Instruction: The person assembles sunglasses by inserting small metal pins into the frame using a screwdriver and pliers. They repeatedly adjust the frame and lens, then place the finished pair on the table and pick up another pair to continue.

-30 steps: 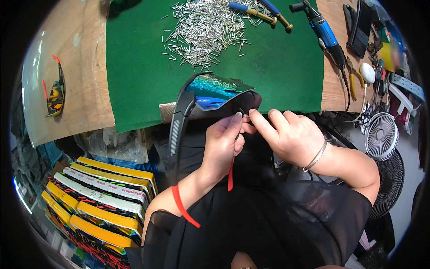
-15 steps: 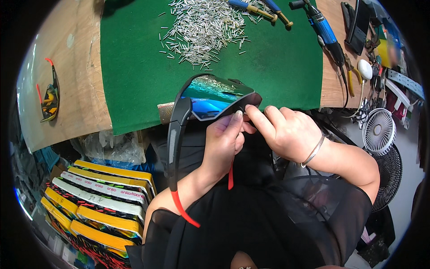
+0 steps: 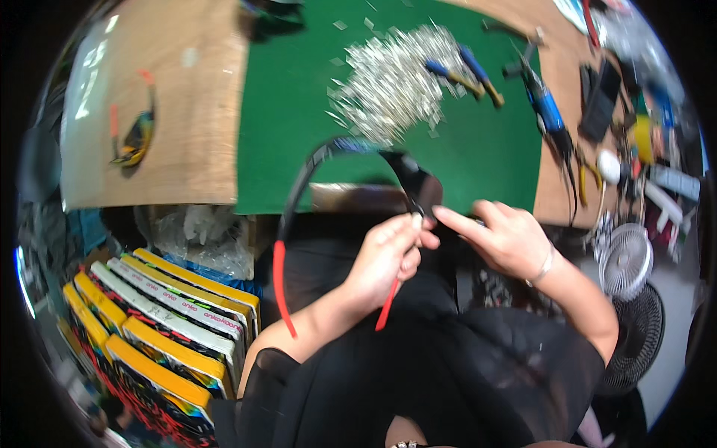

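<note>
A pair of dark sunglasses [image 3: 411, 175] hangs between a worker's bare hands at the near edge of a green-matted desk [image 3: 198, 164], its folding corner just above the thumb of the left hand [image 3: 388, 254], whose grip pinches that end, thumb against fingers. The right hand [image 3: 509, 237] is set to the other side, index finger reaching leftward until its tip lies just beside the pinched corner; blur hides whether they touch, and whether its grip is closed on anything cannot be told. The left hand is the nearer one. The frame front arches across, away from the body, while the arms run back toward the wearer: one red tip [image 3: 279, 276] loops wide over the left forearm, the other [image 3: 388, 306] drops below the left palm. No object shows between the right fingertip and the corner, though the looped arm crowds the left side. Beyond, a heap of silver pins [image 3: 396, 82] spreads over the mat [image 3: 485, 157], beside blue-handled tools [image 3: 452, 77]; a blue corded tool [image 3: 549, 112] and yellow pliers [image 3: 591, 183] lie rightward, a second pair of glasses [image 3: 136, 142] leftward, well apart from the hands.
</note>
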